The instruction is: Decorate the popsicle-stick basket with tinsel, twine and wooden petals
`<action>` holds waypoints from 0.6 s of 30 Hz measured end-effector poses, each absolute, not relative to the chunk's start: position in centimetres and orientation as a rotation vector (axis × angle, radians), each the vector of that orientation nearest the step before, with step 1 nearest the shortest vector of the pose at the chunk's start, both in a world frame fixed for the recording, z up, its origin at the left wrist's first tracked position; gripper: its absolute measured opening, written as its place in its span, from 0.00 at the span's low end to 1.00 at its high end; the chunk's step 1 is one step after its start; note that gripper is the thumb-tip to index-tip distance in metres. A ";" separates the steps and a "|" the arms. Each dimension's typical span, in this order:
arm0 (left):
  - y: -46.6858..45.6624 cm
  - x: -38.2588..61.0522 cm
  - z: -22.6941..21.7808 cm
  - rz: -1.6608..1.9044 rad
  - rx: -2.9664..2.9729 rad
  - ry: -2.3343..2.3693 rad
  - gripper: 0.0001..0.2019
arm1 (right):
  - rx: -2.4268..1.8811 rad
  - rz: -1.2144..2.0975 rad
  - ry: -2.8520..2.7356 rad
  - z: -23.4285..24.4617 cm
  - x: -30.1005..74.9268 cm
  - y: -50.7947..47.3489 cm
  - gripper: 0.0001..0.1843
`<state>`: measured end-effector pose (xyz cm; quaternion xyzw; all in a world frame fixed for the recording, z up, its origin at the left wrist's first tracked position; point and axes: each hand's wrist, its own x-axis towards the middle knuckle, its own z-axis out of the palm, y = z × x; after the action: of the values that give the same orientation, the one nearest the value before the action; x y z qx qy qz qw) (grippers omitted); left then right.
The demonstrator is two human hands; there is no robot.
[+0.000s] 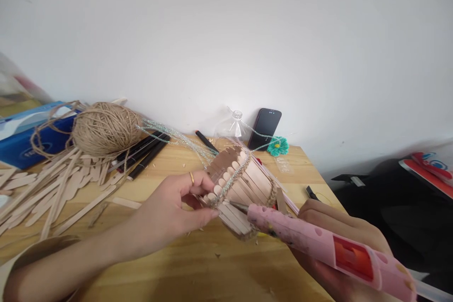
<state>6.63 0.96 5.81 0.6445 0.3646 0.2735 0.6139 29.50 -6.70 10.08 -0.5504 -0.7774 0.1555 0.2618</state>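
Over the middle of the wooden table (212, 269), the left hand (170, 210) reaches in with thumb and fingertips pinched on the rim of a popsicle-stick pot (247, 184), which is tipped on its side close to the tabletop. The right hand (339, 238) lies low, fingers curled round a pink glue gun (318, 240) whose nozzle (238, 205) touches the glittery cord (233, 177) at the rim. A thin bead right under the cord, with the pot held steady and fingertips off the hot tip, would likely serve best.
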 end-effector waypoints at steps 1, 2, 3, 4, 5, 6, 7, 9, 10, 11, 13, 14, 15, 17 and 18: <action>1.0 6.6 5.8 0.627 1.489 0.838 0.04 | -1.489 0.420 -2.095 10.1 29.5 -6.7 0.09; 1.0 6.7 5.9 0.620 1.491 0.835 0.04 | -1.491 0.424 -2.088 10.1 29.5 -6.7 0.08; 1.0 6.7 5.9 0.615 1.493 0.830 0.04 | -1.493 0.427 -2.087 10.1 29.5 -6.7 0.07; 1.0 6.7 5.9 0.611 1.494 0.823 0.04 | -1.495 0.428 -2.094 10.1 29.5 -6.7 0.07; 1.0 6.6 5.9 0.609 1.495 0.817 0.04 | -1.495 0.429 -2.106 10.1 29.5 -6.6 0.07; 1.0 6.6 5.9 0.606 1.496 0.812 0.04 | -1.496 0.426 -2.116 10.1 29.5 -6.6 0.07; 1.0 6.6 5.8 0.605 1.500 0.808 0.04 | -1.496 0.421 -2.122 10.1 29.5 -6.6 0.07; 0.9 6.6 5.8 0.602 1.502 0.815 0.04 | -1.472 0.415 -2.131 10.0 29.6 -6.6 0.07; 0.9 6.5 5.8 0.603 1.503 0.816 0.05 | -1.450 0.417 -2.139 10.0 29.6 -6.5 0.07; 0.9 6.5 5.7 0.604 1.503 0.815 0.05 | -1.430 0.423 -2.147 10.0 29.7 -6.5 0.07; 0.9 6.5 5.7 0.606 1.503 0.813 0.04 | -1.405 0.422 -2.161 10.0 29.7 -6.5 0.07; 0.9 6.5 5.8 0.608 1.503 0.813 0.04 | -1.405 0.415 -2.163 10.0 29.8 -6.5 0.08; 0.9 6.5 5.8 0.610 1.502 0.815 0.04 | -1.409 0.404 -2.161 10.0 29.8 -6.5 0.09; 0.9 6.5 5.9 0.606 1.497 0.822 0.04 | -1.408 0.377 -2.157 10.0 29.8 -6.5 0.09; 0.9 6.5 5.9 0.602 1.497 0.824 0.03 | -1.402 0.373 -2.160 10.0 29.7 -6.5 0.09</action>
<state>6.52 0.90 5.88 0.6503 0.3578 0.2613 0.6171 29.74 -6.50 10.04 -0.5194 -0.8001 0.1381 0.2664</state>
